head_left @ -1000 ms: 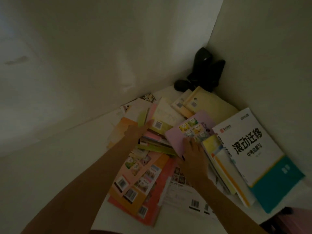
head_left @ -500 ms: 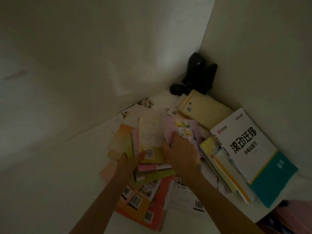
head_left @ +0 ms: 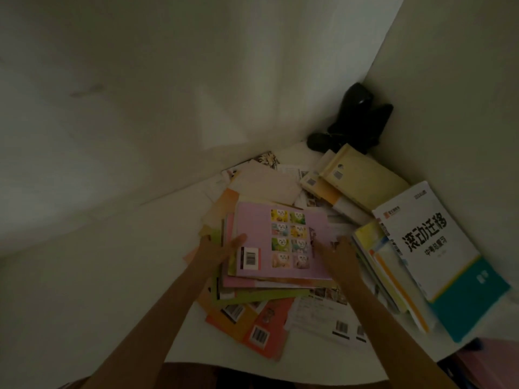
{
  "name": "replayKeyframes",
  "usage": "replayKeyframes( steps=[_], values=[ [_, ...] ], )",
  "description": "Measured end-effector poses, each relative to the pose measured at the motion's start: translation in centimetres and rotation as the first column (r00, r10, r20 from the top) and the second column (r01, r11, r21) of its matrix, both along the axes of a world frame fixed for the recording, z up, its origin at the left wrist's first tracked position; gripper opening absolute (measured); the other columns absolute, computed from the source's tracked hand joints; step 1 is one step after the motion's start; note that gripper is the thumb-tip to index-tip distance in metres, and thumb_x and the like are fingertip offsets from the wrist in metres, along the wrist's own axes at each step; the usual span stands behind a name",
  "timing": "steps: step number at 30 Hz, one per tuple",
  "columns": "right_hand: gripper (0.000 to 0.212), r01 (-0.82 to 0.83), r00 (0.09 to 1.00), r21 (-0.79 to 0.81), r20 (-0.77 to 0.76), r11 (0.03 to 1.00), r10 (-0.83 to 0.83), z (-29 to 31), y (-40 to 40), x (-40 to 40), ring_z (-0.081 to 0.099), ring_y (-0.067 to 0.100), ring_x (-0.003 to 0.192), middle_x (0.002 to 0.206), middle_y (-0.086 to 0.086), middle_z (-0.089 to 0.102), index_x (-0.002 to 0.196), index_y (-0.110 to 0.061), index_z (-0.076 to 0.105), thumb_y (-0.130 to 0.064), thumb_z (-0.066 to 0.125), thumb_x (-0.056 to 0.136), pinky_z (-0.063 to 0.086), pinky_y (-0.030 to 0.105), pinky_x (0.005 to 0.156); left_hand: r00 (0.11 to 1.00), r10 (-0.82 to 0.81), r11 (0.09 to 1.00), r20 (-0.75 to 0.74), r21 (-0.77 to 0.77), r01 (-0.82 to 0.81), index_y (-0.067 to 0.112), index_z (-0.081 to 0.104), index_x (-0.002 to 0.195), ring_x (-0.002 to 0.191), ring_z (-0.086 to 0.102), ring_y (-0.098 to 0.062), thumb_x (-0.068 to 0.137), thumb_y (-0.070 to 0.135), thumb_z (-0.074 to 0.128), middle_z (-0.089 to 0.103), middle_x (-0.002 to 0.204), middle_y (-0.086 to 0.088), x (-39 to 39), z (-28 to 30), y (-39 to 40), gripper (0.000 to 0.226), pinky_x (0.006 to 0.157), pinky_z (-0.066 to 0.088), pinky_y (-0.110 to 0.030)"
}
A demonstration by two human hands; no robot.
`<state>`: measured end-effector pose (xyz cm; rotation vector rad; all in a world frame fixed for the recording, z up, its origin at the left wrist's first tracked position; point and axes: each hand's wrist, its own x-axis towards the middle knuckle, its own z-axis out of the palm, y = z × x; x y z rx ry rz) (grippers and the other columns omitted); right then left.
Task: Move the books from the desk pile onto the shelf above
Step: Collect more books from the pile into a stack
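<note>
Pink-covered book (head_left: pixel 283 242) tops a loose stack in the desk pile on the white surface (head_left: pixel 157 248), near the corner. Left hand (head_left: pixel 217 251) at its left edge, thumb over the cover; fingers hidden underneath, apparently clamped on the stack. Right hand (head_left: pixel 341 255) rests at the right edge, fingers loosely apart. Thin glossy paperbacks: likely light, floppy, prone to sliding. Best gripped by both side edges, squeezed together. White-and-teal book (head_left: pixel 438 254) lies just right, untouched.

Left hand (head_left: pixel 217 249) fingers hidden under pink book (head_left: pixel 280 242); lower books mostly covered.
</note>
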<state>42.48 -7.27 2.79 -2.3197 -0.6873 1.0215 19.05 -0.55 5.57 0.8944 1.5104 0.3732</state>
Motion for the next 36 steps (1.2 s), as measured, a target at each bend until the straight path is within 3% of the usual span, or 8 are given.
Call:
replayKeyframes(
  steps=[4, 13, 16, 19, 23, 27, 31, 36],
  values=[
    [0.058, 0.114, 0.821, 0.031, -0.566, 0.993, -0.077, -0.2, 0.6, 1.3, 0.067, 0.032, 0.093, 0.108, 0.012, 0.068, 0.116, -0.011, 0.061, -0.048, 0.074, 0.072, 0.053, 0.05, 0.087, 0.994, 0.094, 0.995, 0.056, -0.048, -0.092, 0.0, 0.032, 0.14, 0.106, 0.062, -0.025, 0.071, 0.04, 0.076, 0.059, 0.125, -0.014, 0.8, 0.2, 0.4, 0.092, 0.069, 0.055, -0.029],
    [0.061, -0.119, 0.808, 0.261, -0.536, 0.958, 0.246, 1.7, 1.1, -1.6, 0.059, 0.019, 0.095, 0.115, 0.002, 0.057, 0.134, -0.018, 0.037, 0.0, 0.066, 0.083, 0.053, 0.032, 0.072, 0.931, 0.181, 0.983, 0.317, -0.032, -0.181, 0.008, 0.062, 0.105, 0.064, 0.071, -0.02, 0.077, 0.007, 0.071, 0.072, 0.084, -0.007, -0.8, 0.9, -2.8, 0.029, 0.048, 0.055, -0.03],
    [0.028, -0.039, 0.81, 0.308, -0.548, 0.951, 0.21, 4.1, 0.8, -2.4, 0.064, 0.008, 0.079, 0.104, 0.0, 0.064, 0.112, -0.023, 0.054, -0.026, 0.065, 0.087, 0.054, 0.025, 0.058, 0.909, 0.212, 0.965, 0.358, 0.073, -0.253, 0.014, 0.062, 0.1, 0.067, 0.071, -0.022, 0.068, 0.005, 0.08, 0.074, 0.078, -0.001, -1.8, 1.3, -4.3, 0.038, 0.049, 0.056, -0.033],
    [0.066, 0.038, 0.83, 0.353, -0.532, 0.935, 0.167, 5.7, 0.7, -3.2, 0.066, 0.001, 0.082, 0.101, -0.013, 0.068, 0.111, -0.029, 0.056, -0.078, 0.053, 0.067, 0.055, 0.023, 0.065, 0.905, 0.236, 0.927, 0.354, 0.199, -0.319, 0.019, 0.059, 0.104, 0.076, 0.071, -0.023, 0.048, 0.022, 0.091, 0.072, 0.092, -0.001, -2.9, 2.5, -5.5, 0.065, 0.057, 0.058, -0.038],
    [0.075, 0.092, 0.775, 0.114, -0.632, 0.989, 0.001, 7.0, 1.0, -2.7, 0.052, 0.034, 0.118, 0.134, 0.011, 0.05, 0.134, -0.017, 0.044, -0.07, 0.042, 0.081, 0.046, 0.05, 0.092, 0.943, 0.154, 0.817, 0.296, 0.498, -0.29, 0.025, 0.052, 0.109, 0.087, 0.067, -0.009, 0.044, 0.032, 0.086, 0.065, 0.101, 0.007, -3.9, 5.5, -5.4, 0.073, 0.059, 0.055, -0.025],
    [0.098, 0.136, 0.399, 0.009, -0.916, 0.991, -0.047, 8.8, 1.7, -2.8, 0.053, 0.047, 0.114, 0.13, 0.026, 0.049, 0.129, 0.002, 0.045, -0.073, 0.057, 0.068, 0.046, 0.058, 0.093, 0.997, 0.0, 0.596, -0.076, 0.801, 0.061, 0.046, 0.042, 0.107, 0.084, 0.057, 0.01, 0.058, 0.048, 0.082, 0.056, 0.098, 0.027, -3.6, 7.8, -5.4, 0.064, 0.066, 0.048, -0.006],
    [0.103, 0.145, 0.023, 0.136, -0.991, 0.98, 0.134, 7.8, 1.3, -2.5, 0.046, 0.047, 0.124, 0.139, 0.025, 0.046, 0.135, -0.003, 0.049, -0.082, 0.039, 0.07, 0.043, 0.058, 0.095, 0.88, 0.006, -0.026, -0.475, 0.88, 0.475, 0.022, 0.046, 0.119, 0.101, 0.052, -0.01, 0.071, 0.038, 0.06, 0.055, 0.115, 0.008, -2.3, 5.0, -6.1, 0.053, 0.081, 0.05, -0.025],
    [0.085, 0.089, 0.334, -0.022, -0.941, 0.996, -0.05, 3.9, -1.0, -2.8, 0.064, 0.04, 0.101, 0.119, 0.024, 0.062, 0.118, -0.002, 0.064, -0.072, 0.048, 0.074, 0.056, 0.05, 0.077, 0.661, -0.035, -0.316, -0.75, 0.635, 0.705, 0.019, 0.048, 0.12, 0.119, 0.045, -0.019, 0.076, 0.018, 0.048, 0.066, 0.118, -0.001, -1.7, -1.2, -7.5, 0.044, 0.108, 0.02, -0.034]
  ],
)
